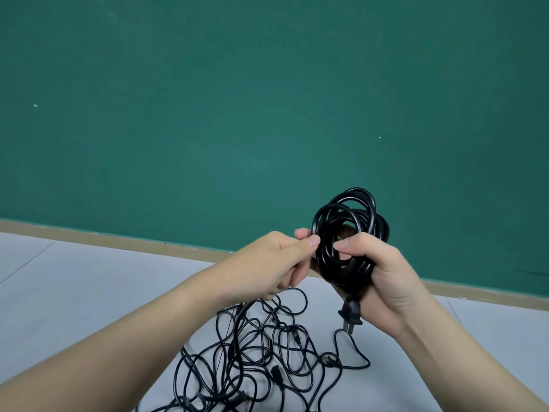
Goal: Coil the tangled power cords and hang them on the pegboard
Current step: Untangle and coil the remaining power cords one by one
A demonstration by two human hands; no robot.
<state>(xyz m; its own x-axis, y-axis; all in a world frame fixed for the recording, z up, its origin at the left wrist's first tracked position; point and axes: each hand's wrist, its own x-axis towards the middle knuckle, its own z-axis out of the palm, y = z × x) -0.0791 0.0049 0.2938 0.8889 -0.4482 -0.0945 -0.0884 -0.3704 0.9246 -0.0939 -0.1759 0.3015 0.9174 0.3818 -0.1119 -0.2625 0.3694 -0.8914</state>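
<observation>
Presently: black coiled cord (349, 233) held in mid-air before the green wall (237, 99), above the floor (89, 278). Right hand (377, 278) gripping the bundle, fingers curled round its loops, plug (352, 313) hanging below the palm. Left hand (282, 260) pinching a strand at the coil's left edge, thumb against fingers. Tangled cords (252, 352) heaped on the floor beneath. Risk, by judgement: loops uneven and could spring loose if the grip slackens; trailing strand may snag in the heap. No pegboard in view. No legible markings or labels.
</observation>
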